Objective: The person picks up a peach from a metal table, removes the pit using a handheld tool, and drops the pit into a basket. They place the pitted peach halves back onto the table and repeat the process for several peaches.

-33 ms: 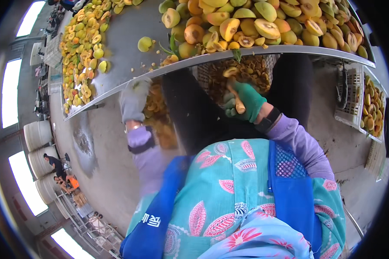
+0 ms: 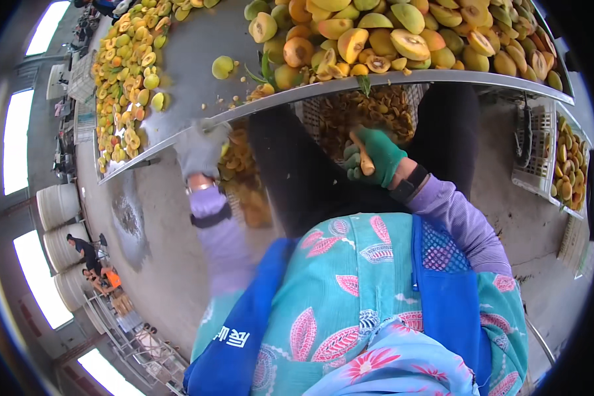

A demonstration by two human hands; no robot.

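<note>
My right hand (image 2: 375, 157), in a green glove, is closed round the wooden handle (image 2: 363, 150) of a tool whose working end I cannot make out. It is above a white plastic crate (image 2: 306, 120) holding brown-orange fruit scraps (image 2: 356, 109). My left hand (image 2: 201, 148), in a grey glove, reaches to the near edge of the metal table (image 2: 191, 76). Motion blurs its fingers, so whether they hold anything cannot be told. Beside it, below the edge, lie yellow-orange fruit pieces (image 2: 241, 162). A heap of cut peaches (image 2: 376, 39) covers the table's right part.
Peach halves (image 2: 129, 66) spread along the table's left side, and a single greenish peach (image 2: 222, 67) lies between the two piles. A crate of peaches (image 2: 566, 165) stands on the floor at right. Large white tubs (image 2: 59, 206) and seated people (image 2: 89, 254) are farther left.
My left hand has shifted slightly left and up along the table edge. The pale piece at the tool's tip above the scrap crate no longer shows. My right hand has barely moved.
</note>
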